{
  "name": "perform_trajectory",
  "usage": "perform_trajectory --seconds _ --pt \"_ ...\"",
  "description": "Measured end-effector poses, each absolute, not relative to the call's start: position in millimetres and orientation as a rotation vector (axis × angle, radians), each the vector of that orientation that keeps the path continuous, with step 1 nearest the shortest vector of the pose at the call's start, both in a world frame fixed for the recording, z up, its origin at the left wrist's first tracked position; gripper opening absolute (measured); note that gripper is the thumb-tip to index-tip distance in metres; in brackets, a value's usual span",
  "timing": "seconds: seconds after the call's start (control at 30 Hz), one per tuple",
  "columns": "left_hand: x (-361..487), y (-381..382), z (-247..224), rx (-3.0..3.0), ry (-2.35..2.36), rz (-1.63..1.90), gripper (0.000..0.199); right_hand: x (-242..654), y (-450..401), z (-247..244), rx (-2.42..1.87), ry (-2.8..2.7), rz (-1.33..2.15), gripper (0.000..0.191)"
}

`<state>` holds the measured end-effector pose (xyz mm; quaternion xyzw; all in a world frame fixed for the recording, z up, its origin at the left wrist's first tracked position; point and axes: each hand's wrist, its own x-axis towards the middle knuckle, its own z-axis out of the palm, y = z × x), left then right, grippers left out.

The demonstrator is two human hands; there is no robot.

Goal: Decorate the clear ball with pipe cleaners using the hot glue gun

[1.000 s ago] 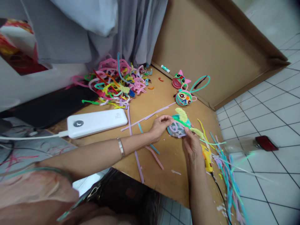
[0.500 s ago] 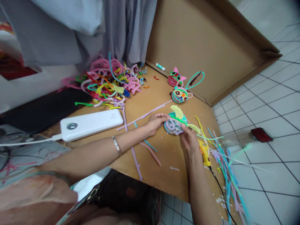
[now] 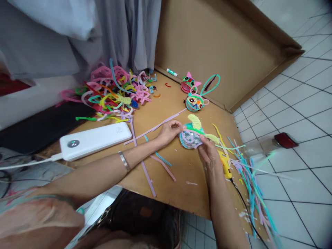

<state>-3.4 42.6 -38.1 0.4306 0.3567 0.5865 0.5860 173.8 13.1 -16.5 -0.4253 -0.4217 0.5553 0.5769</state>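
Between my two hands is a round pipe-cleaner figure (image 3: 190, 139), clear in the middle with a teal and green rim, a lilac loop on its face and pale yellow ear-like pieces (image 3: 194, 121). My left hand (image 3: 172, 131) pinches its upper left edge. My right hand (image 3: 208, 149) grips its lower right side between thumb and fingers. Just behind it sit two finished-looking animal faces, one with a teal rim and pink ears (image 3: 194, 103), the other red with pink pointed ears (image 3: 187, 84). A yellow glue gun (image 3: 225, 164) lies beside my right wrist.
A tangled heap of coloured pipe cleaners (image 3: 114, 91) lies at the back left, near a white power bank (image 3: 95, 140). Loose straight pipe cleaners (image 3: 255, 193) hang over the right edge. A glue stick (image 3: 171, 72) rests by the cardboard wall (image 3: 202, 48). A clear bottle with a red cap (image 3: 286, 140) is at right.
The whole view has shifted slightly, so things sit a little further left. Both hands keep their hold on the round figure, with barely any movement of the fingers.
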Motion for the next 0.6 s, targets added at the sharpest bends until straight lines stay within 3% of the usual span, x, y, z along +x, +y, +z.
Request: perform_trajectory --seconds 0.2,0.47,0.6 --pt "-9 44 -38 0.994 0.8 1.28 0.037 174 15 -17 -1.022 -0.949 1.261 0.039" --pt "-17 41 -30 1.098 0.835 1.234 0.018 173 13 -16 -1.026 -0.93 1.251 0.044" --pt "-21 35 -21 1.093 0.86 1.214 0.02 172 13 -15 -1.035 -0.937 1.234 0.04"
